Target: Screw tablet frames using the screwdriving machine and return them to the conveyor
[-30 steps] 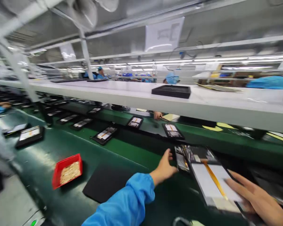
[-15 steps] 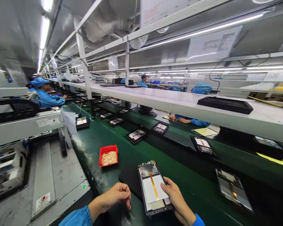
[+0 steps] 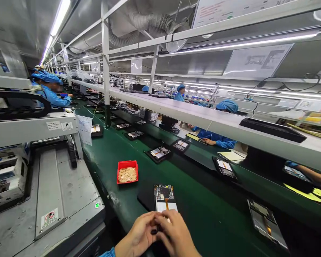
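Note:
An open tablet lies on the green work surface, partly over a black pad. Its circuit board, white battery area and orange flex cable show, while my hands cover its near end. My left hand has its fingers pinched together close to my right hand. The right hand's fingers curl in over the left fingertips, and the two hands touch. A small dark piece shows between them; what exactly the fingertips hold is hidden.
A red tray of small tan pieces stands beyond my hands. More open tablets lie along the green belt. A grey machine stands at left, a white shelf runs above. Co-workers in blue sit opposite and far left.
My right hand has let go of the tablet, which now rests on the surface. Both hands have come together in front of it. The view has shifted slightly.

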`<action>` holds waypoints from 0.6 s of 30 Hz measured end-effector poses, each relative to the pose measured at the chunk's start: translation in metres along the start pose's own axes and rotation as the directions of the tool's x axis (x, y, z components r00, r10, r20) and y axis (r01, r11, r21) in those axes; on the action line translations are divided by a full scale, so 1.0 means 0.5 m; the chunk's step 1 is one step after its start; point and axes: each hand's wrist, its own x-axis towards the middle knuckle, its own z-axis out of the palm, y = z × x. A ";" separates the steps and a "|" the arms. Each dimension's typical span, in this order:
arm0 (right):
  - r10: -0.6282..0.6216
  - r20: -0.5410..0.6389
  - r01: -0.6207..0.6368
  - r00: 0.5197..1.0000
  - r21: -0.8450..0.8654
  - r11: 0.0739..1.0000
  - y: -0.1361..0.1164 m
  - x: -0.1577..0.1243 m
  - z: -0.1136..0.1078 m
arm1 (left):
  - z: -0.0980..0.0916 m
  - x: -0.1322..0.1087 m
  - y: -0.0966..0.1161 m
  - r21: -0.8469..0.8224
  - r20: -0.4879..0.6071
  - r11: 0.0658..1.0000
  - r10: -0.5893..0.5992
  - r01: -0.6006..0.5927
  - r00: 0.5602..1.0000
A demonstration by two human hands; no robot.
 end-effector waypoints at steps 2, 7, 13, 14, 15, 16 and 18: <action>-0.073 0.059 0.071 0.996 0.034 0.997 -0.032 0.012 0.028 | -0.003 -0.001 -0.005 -0.010 -0.006 1.000 0.016 -0.016 1.000; 0.119 0.028 -0.122 0.992 0.328 0.937 -0.042 0.023 0.071 | -0.029 -0.032 0.015 0.179 -0.041 0.983 0.037 -0.029 0.998; 0.563 0.373 -0.531 0.737 0.835 0.142 -0.053 0.041 0.083 | -0.027 -0.068 0.016 0.859 -0.008 0.448 0.500 -0.250 0.866; 0.571 0.414 -0.518 0.709 0.855 0.024 -0.058 0.042 0.088 | -0.020 -0.069 0.014 0.891 0.035 0.373 0.514 -0.259 0.857; 0.577 0.448 -0.500 0.683 0.862 -0.076 -0.062 0.041 0.092 | -0.014 -0.070 0.012 0.909 0.064 0.320 0.526 -0.267 0.848; 0.583 0.478 -0.483 0.657 0.861 -0.162 -0.067 0.040 0.097 | -0.008 -0.069 0.011 0.921 0.082 0.280 0.538 -0.270 0.839; 0.584 0.534 -0.454 0.611 0.841 -0.294 -0.073 0.036 0.103 | -0.002 -0.067 0.011 0.939 0.091 0.226 0.563 -0.259 0.821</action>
